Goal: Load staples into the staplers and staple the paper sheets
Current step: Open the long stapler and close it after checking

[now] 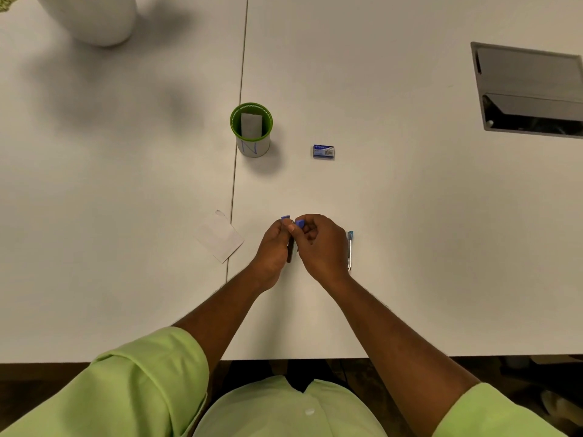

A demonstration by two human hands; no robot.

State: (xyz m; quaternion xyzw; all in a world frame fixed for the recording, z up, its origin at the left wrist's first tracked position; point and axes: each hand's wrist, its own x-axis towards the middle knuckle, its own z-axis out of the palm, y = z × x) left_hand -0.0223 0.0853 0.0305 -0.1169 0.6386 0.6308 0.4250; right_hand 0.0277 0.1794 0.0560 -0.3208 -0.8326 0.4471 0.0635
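The person is working at the loading step. Both hands are meeting over the near middle of the tabletop (410,247) around a small blue stapler (290,244). The left hand (273,247) is gripping its dark body from the side, fingers curled round it. The right hand (321,242) is pinching a blue part at the top end, apparently the cap or the pusher of the magazine; the fingers are hiding the joint, so whether the magazine is standing open cannot be told.

A second stapler (349,250), slim with a light blue tip, is lying just beside the right hand, untouched. The blue staple box (323,151) is sitting well apart, farther up the tabletop, and appears closed. A sheet of folded white paper (220,236) is lying to the left of the hands, across the tabletop seam. A green-rimmed cup (251,130) is standing beyond it, holding a grey block.

Judgement: no staple strip is visible in either hand. The next move is calling for the magazine to be opened fully, one hand freed, and a strip fetched from the box. Stapling is not yet begun.
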